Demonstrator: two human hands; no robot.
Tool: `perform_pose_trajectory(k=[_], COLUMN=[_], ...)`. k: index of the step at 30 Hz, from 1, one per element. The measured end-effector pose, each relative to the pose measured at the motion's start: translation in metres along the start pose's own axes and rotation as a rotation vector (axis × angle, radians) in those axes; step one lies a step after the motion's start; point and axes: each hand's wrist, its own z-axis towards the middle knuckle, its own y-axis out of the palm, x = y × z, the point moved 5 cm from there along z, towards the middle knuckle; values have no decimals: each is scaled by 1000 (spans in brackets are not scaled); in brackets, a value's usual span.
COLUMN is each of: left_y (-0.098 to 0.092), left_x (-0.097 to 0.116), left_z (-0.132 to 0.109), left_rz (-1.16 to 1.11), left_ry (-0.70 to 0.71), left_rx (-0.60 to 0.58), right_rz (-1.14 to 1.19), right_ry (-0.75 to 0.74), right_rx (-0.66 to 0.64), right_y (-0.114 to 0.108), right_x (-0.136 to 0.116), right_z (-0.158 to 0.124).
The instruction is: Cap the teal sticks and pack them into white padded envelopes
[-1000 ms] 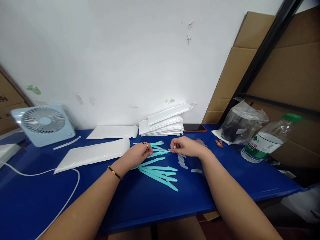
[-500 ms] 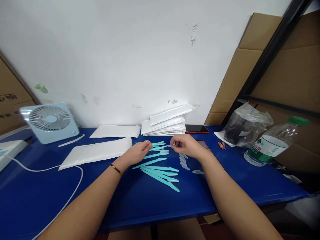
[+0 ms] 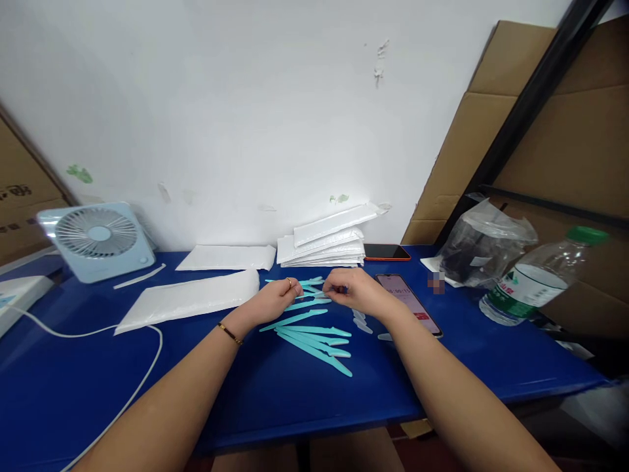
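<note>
Several turquoise eyebrow razors (image 3: 314, 339) lie fanned out on the blue table. My left hand (image 3: 276, 296) is closed, its thumb and fingertips pinching a razor's handle above the far part of the fan. Opposite it, my right hand (image 3: 351, 290) is closed in a pinch at the blade end of that razor. A small clear blade cap appears to be between those fingertips, mostly hidden. More clear plastic caps (image 3: 362, 323) lie loose under my right wrist, partly covered by the forearm.
White padded mailers (image 3: 322, 252) are stacked by the wall, and two more (image 3: 196, 298) lie left. A phone (image 3: 413, 305) lies beside my right forearm, another phone (image 3: 387, 252) behind. A fan (image 3: 101, 239) stands left; a water bottle (image 3: 535, 282) and a bagged cup (image 3: 479, 246) stand right.
My right hand has moved left and slightly down with the cap, up to the razor in my left hand. My left hand has barely moved. More of the phone beside my forearm now shows.
</note>
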Motion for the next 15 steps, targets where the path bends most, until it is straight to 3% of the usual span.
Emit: perform_pose_trajectory(k=[3,6,10,12,15], left_y=[-3,-11,-3,3,9], left_x=[2,8,14,15,12], left_z=[0,-3,-7,-9,-9], left_rz=[125,283,377,419,426], left_ry=[28,79,103,97,39], left_rx=[83,202,39,-32,-59], right_rz=[2,-28,-97,-124,-138], right_ry=[79,210,405,470,512], right_rx=[-20,-1,-153,-252,-284], right_y=[-5,-27,-43,-36,-21], right_x=[4,10,13,10,2], right_z=[0,-14,-57,-80,-99])
